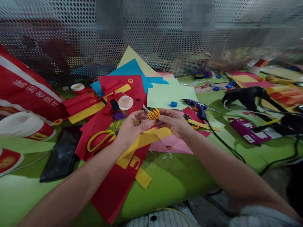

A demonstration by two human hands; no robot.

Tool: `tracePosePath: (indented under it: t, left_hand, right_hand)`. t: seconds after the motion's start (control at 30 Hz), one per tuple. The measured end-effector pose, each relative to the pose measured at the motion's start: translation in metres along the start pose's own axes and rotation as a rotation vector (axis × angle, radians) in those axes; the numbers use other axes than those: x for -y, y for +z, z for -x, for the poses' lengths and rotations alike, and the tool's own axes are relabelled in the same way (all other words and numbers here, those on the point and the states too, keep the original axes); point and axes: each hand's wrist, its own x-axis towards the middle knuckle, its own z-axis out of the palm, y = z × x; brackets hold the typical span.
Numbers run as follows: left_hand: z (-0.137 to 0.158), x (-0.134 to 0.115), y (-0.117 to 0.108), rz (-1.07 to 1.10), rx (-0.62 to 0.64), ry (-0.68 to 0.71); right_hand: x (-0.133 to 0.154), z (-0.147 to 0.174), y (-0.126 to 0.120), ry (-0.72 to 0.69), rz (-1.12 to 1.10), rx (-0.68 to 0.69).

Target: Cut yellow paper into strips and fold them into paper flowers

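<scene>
A yellow paper strip folded like an accordion [153,115] is held between my two hands, a little above the table. My left hand [132,127] pinches its left end, and a thin white stick-like piece [146,109] juts up by those fingers; whether they hold it too I cannot tell. The fingers of my right hand [174,123] are closed on the strip's right end. Below lie a long yellow paper strip [142,140], a red paper sheet [115,186] and a pink sheet [174,145]. Yellow-handled scissors [99,140] lie beside my left wrist, their blades hidden.
A blue glue gun [200,108] with a black cord lies right of a pale green sheet [165,94]. At left are stacked paper cups [26,126], a black phone [61,154] and a red bag [23,85]. A purple power strip [249,130] sits right, before a perforated metal screen [153,37].
</scene>
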Motion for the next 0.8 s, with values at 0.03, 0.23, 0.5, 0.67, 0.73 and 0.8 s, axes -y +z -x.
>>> tracePosePath:
  t: [0.03, 0.23, 0.5, 0.67, 0.73, 0.8]
  left_hand:
    - [0.001, 0.000, 0.000, 0.010, 0.004, -0.010]
    - [0.006, -0.004, 0.006, 0.058, -0.019, 0.039]
    - [0.005, -0.009, 0.010, -0.011, -0.047, 0.095]
    - [0.012, -0.012, 0.009, -0.033, -0.046, 0.023]
    - [0.018, -0.012, 0.011, -0.003, -0.035, -0.026]
    - [0.026, -0.008, 0.012, 0.042, -0.042, -0.063]
  right_hand:
    - [0.000, 0.000, 0.001, -0.005, 0.000, 0.001]
    - [-0.004, 0.004, 0.007, -0.011, 0.041, 0.055]
    - [-0.005, 0.004, 0.007, -0.091, 0.001, 0.009]
    - [-0.005, 0.005, 0.008, -0.131, 0.015, 0.011]
    - [-0.007, 0.007, 0.011, -0.138, 0.041, 0.007]
    - [-0.010, 0.009, 0.015, -0.152, 0.089, 0.018]
